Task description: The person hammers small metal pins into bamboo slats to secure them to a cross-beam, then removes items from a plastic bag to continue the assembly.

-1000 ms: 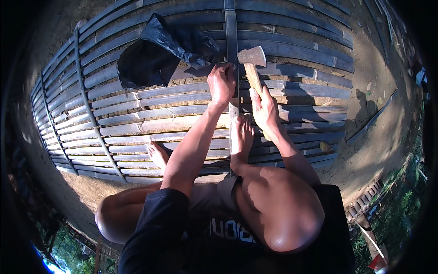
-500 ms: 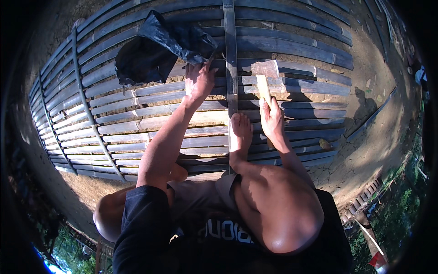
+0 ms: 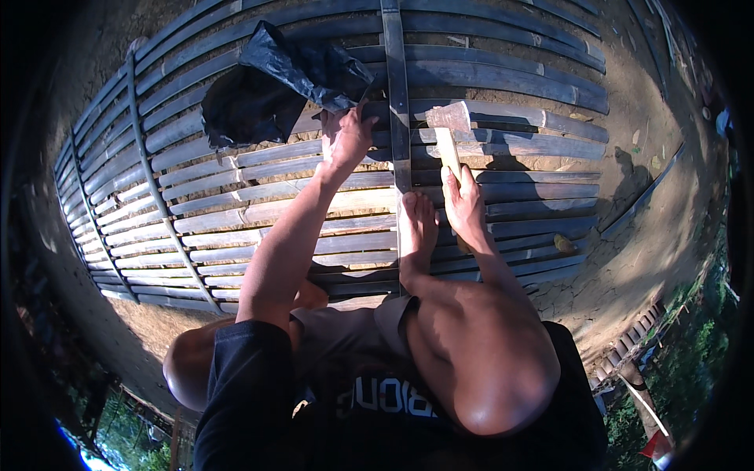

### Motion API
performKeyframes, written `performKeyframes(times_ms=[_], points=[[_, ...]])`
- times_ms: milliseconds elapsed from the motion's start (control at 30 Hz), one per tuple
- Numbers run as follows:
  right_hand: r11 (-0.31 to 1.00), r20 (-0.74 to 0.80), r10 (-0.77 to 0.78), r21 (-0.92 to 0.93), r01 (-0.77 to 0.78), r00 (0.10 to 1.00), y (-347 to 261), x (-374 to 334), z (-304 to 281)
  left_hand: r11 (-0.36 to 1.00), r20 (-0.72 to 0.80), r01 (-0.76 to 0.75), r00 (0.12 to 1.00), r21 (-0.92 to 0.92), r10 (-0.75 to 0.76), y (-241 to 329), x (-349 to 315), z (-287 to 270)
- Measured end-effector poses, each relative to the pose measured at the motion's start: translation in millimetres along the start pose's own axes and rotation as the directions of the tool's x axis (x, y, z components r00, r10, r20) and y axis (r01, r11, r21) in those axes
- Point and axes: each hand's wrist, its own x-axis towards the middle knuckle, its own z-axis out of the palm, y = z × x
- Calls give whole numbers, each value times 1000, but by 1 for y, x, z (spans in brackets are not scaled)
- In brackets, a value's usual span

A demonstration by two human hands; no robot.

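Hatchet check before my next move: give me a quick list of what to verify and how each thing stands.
1. Right grip closed around the hatchet handle: ok.
2. Left grip out of the blade's way: ok; it is to the left, beside the black plastic.
3. Left grip holding the plastic firmly: cannot tell; its fingers are at the edge, but contact is unclear.
4. Foot near the hatchet protected: not ok; it is bare, close to the right grip.
5. Bamboo slats forming an unbroken surface: not ok; gaps show between them.
6. Hatchet head tight on its handle: cannot tell.
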Motion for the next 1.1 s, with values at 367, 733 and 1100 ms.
performKeyframes(times_ms=[367,733,1100], points=[[994,-76,76,79,-70,994,38,6,8,927,-152,-113,987,-358,61,32,20,23],[996,-135,69,73,-60,988,64,3,15,884,-247,-377,917,-278,313,24,33,22],[855,72,356,378,-355,932,44,-2,2,714,80,256,959,-652,-270,30,-14,4]])
